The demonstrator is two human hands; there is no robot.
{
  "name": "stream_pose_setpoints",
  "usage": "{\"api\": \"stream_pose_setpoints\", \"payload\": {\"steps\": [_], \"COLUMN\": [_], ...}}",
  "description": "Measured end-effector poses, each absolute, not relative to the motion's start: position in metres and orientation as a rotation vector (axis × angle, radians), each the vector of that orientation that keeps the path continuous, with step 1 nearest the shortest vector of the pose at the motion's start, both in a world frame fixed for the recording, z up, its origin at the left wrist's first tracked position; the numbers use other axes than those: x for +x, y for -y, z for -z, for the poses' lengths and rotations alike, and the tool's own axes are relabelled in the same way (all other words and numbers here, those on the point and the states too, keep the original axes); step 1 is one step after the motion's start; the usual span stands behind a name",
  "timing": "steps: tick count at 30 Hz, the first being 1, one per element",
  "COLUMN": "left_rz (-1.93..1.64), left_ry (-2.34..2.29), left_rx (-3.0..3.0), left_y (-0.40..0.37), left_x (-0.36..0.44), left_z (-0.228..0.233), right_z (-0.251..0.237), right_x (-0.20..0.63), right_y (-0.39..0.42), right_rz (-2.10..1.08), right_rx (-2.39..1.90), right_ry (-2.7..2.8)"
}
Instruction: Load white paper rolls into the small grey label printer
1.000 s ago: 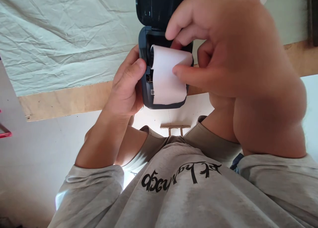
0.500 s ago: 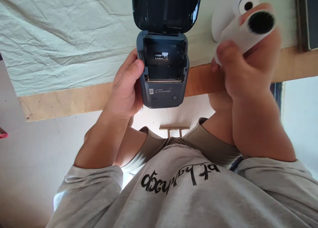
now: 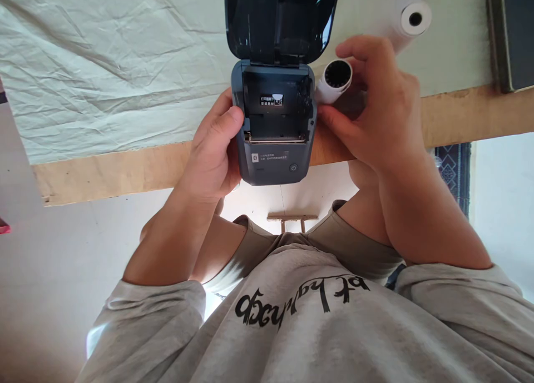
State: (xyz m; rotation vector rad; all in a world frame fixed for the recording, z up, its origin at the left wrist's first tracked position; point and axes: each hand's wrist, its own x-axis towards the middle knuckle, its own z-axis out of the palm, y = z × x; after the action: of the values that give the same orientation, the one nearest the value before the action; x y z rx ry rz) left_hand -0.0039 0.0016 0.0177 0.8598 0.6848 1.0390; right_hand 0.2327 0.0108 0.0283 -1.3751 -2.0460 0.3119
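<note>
right hand (image 3: 375,113) grip clamped on paper roll (image 3: 336,80) | printer bay (image 3: 277,108) at 9 o'clock, just beside | roll axis points toward camera | left hand (image 3: 212,149) grip clamped on printer (image 3: 273,160)

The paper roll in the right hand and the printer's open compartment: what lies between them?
Only the printer side wall, head view; paper roll beside it.

A dark blue label printer (image 3: 273,122) sits at upper centre, lid raised, its paper bay bare. A white paper roll (image 3: 334,81) lies just right of it, hollow end showing
</note>
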Motion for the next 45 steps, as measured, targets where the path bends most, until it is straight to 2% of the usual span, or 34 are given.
{"api": "stream_pose_setpoints", "payload": {"steps": [4, 7, 13, 20, 27, 35, 41, 45], "left_rz": [-1.019, -1.007, -1.034, -1.039, -1.034, -1.026, -1.033, -1.027], "left_ry": [-0.721, -0.742, -0.698, -0.764, -0.829, -0.820, -0.789, -0.783], "left_rx": [0.901, 0.898, 0.890, 0.886, 0.879, 0.873, 0.868, 0.858], "left_y": [-0.002, -0.003, -0.004, -0.003, -0.002, -0.001, -0.002, -0.002], "left_x": [-0.005, -0.006, -0.004, -0.001, 0.001, 0.000, 0.000, -0.001], "left_z": [-0.017, -0.016, -0.017, -0.017, -0.018, -0.020, -0.018, -0.018], "right_z": [-0.028, -0.024, -0.026, -0.023, -0.014, -0.020, -0.014, -0.010], "right_x": [0.252, 0.268, 0.264, 0.262, 0.267, 0.264, 0.272, 0.274], "right_y": [-0.013, -0.023, -0.043, -0.035, -0.041, -0.033, -0.034, -0.032], "right_rz": [-0.165, -0.017, -0.127, -0.333, -0.100, -0.296, -0.161, -0.160], "right_rx": [-1.083, -1.169, -1.629, -1.330, -1.484, -1.233, -1.420, -1.327], "right_ry": [1.902, 1.771, 1.882, 1.681, 1.801, 1.753, 1.882, 1.828]}}
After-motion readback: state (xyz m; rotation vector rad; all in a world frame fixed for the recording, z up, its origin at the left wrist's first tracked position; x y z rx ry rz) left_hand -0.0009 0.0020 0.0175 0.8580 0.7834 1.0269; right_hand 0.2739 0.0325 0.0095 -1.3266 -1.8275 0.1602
